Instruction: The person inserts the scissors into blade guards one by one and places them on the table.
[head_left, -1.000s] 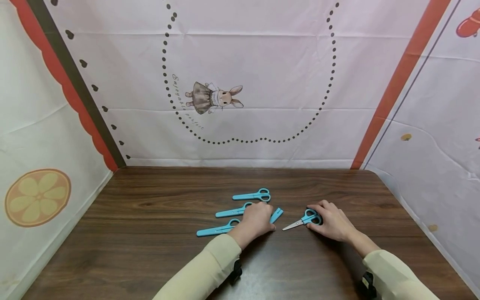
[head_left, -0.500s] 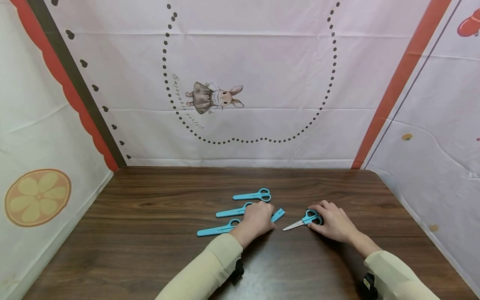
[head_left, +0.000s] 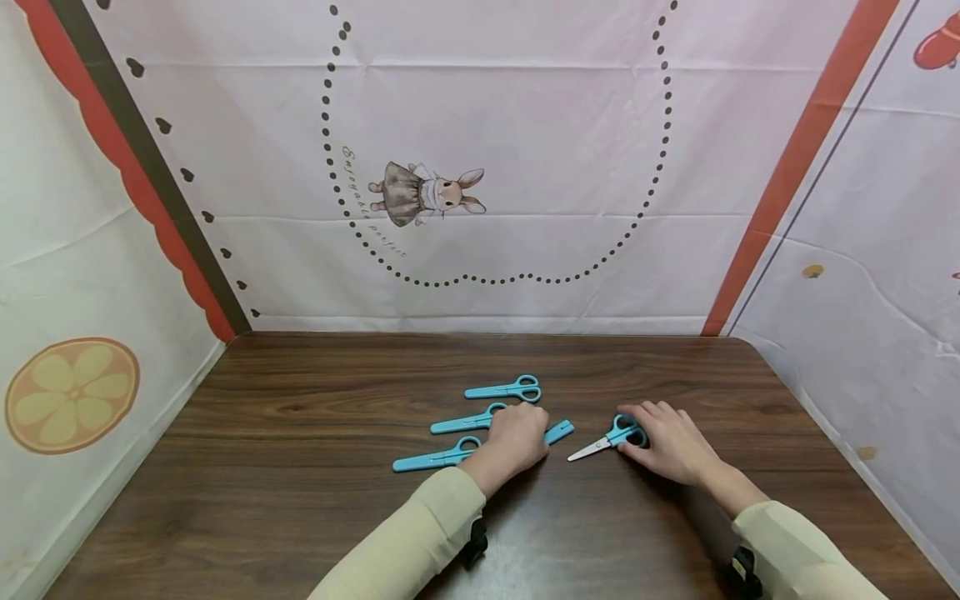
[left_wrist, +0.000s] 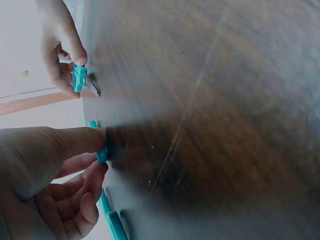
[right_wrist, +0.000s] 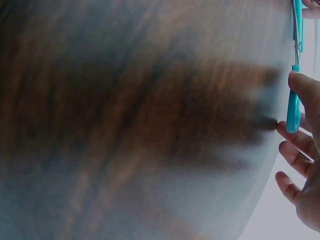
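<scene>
My left hand (head_left: 516, 437) pinches a turquoise blade cover (head_left: 559, 431) between thumb and fingers, low over the table. One end of the cover sticks out to the right; the rest is hidden by the hand. To its right, my right hand (head_left: 670, 443) holds turquoise-handled scissors (head_left: 621, 432) by the finger loops. Their bare metal blades are closed and point left, toward the cover, with a small gap between. In the right wrist view, the thumb lies against the scissors' handle (right_wrist: 293, 111), with fingers on the other side.
Three more turquoise scissors with covered blades lie left of the hands: the far pair (head_left: 502, 391), the middle pair (head_left: 459, 425) and the near pair (head_left: 431, 461). My left hand and forearm partly hide the handles of the nearer two. A printed cloth (head_left: 570, 167) stands behind the brown table (head_left: 300, 517).
The blade cover's free end has shifted slightly right and swung down to lie flatter in the left hand. The scissors and right hand have barely moved.
</scene>
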